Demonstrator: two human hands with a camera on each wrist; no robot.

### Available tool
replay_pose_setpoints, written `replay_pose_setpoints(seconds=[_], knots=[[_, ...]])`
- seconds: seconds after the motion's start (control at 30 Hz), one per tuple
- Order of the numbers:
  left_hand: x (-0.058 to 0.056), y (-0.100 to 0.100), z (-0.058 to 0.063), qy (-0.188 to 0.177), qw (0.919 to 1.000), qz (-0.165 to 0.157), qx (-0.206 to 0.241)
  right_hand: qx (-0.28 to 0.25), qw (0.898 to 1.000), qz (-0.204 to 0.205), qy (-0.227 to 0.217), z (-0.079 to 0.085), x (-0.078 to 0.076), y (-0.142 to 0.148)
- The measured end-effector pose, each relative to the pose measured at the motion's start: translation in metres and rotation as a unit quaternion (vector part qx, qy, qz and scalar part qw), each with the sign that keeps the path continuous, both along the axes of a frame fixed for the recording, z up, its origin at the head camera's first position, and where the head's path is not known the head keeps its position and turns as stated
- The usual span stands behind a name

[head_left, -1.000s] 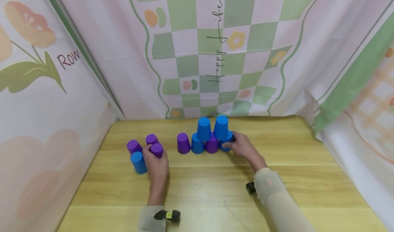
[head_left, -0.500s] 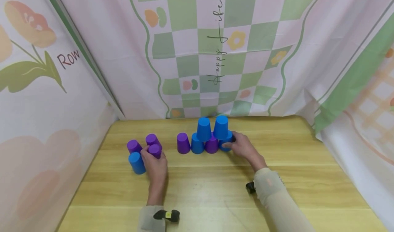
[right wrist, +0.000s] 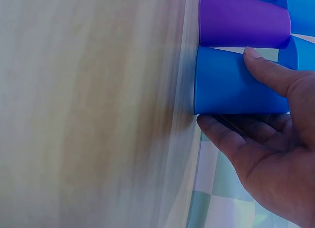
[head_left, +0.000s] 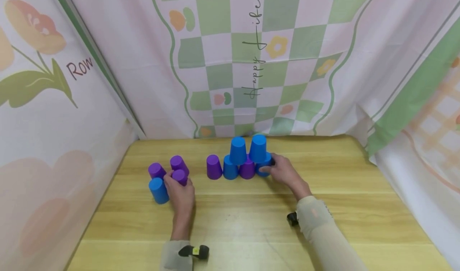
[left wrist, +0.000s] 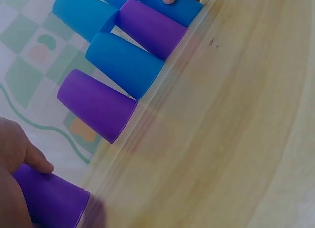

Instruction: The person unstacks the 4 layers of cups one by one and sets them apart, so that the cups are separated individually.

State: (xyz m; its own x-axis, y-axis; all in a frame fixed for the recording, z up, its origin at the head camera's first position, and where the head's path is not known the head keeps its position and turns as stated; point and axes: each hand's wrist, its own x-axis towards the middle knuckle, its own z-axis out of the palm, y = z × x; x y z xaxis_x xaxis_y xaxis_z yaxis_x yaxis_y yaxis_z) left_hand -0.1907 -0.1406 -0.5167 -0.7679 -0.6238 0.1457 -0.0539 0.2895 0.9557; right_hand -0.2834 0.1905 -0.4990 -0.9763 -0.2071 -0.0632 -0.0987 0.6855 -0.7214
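Note:
My left hand (head_left: pixel 182 197) grips an upside-down purple cup (head_left: pixel 179 176), thumb on its near side in the left wrist view. Beside that cup stand a blue cup (head_left: pixel 159 192) and two more purple cups, one at the left (head_left: pixel 157 170) and one behind (head_left: pixel 179 164). My right hand (head_left: pixel 286 174) holds the blue cup (right wrist: pixel 231 85) at the right end of a row, thumb on one side and fingers on the other. Next to it in the row are a purple cup (right wrist: pixel 246 20), a blue cup (head_left: pixel 230 170) and another purple cup (left wrist: pixel 96 107). Two blue cups (head_left: pixel 238 151) sit upside down on top, bridging the right-hand ones.
A wooden table (head_left: pixel 233 223) carries all the cups. Behind it hangs a checkered curtain (head_left: pixel 251 63), close to the back edge, and a printed sheet (head_left: pixel 54 151) walls off the left. Black wrist straps (head_left: pixel 194 252) show at both sleeves.
My left hand has shifted slightly left with the purple cup, and the blue cup beside it has slid a little left. The right hand and the stacked cups stay where they were.

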Motion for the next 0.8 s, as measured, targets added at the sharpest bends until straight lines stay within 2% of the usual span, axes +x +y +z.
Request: replay_pose_setpoints(seconds=[0.37, 0.53, 0.8], knots=[[0.002, 0.003, 0.009, 0.029, 0.9994, -0.003, -0.02, -0.005, 1.0, -0.001, -0.006, 0.001, 0.001, -0.002], [0.004, 0.004, 0.019, 0.038, 0.9985, -0.011, -0.036, -0.004, 1.0, -0.003, -0.003, 0.001, 0.0, -0.001], [0.006, 0.002, 0.034, 0.036, 0.9988, -0.02, -0.027, -0.01, 1.0, -0.001, -0.008, 0.001, 0.0, -0.001]])
